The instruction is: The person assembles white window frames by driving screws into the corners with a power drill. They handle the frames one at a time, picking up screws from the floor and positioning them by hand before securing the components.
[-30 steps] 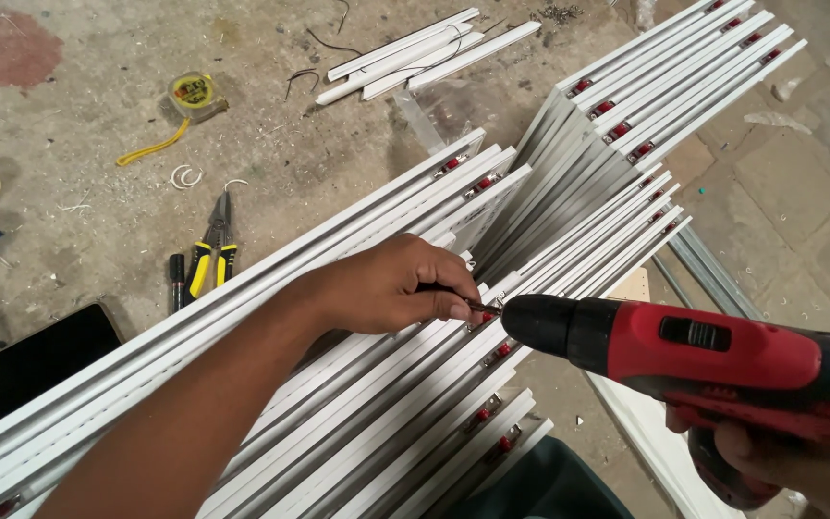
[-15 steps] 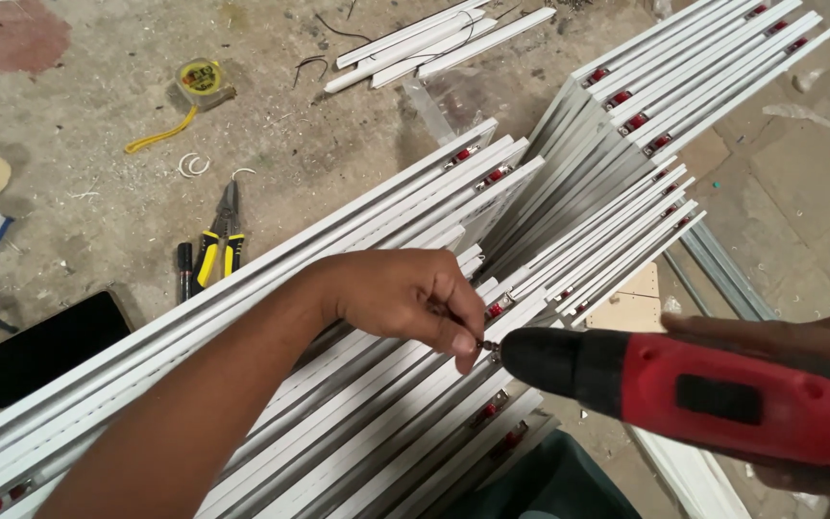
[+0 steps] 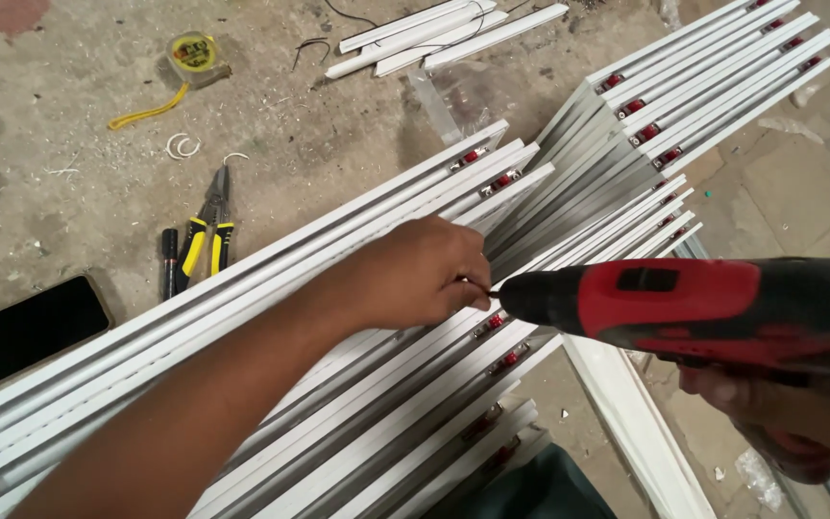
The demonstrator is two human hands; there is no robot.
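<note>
My left hand [image 3: 417, 274] rests on a stack of long white profiles [image 3: 271, 317], fingertips pinched on a small dark screw [image 3: 477, 285] at the nose of a red and black power drill [image 3: 694, 308]. My right hand [image 3: 780, 404] grips the drill's handle at the lower right, mostly hidden under the tool. The drill lies level, its tip pointing left at my left fingers. Small red fittings [image 3: 494, 323] sit in the profile channels just below the tip.
A second fan of white profiles [image 3: 713, 86] lies at upper right, short white strips [image 3: 434, 34] at top. On the concrete floor lie yellow-handled pliers [image 3: 206, 231], a black pen [image 3: 169, 261], a dark phone [image 3: 26, 332] and a yellow tape measure [image 3: 191, 53].
The drill has come closer and its tip now meets my left fingertips. The view has shifted slightly; my left hand stays on the same profile.
</note>
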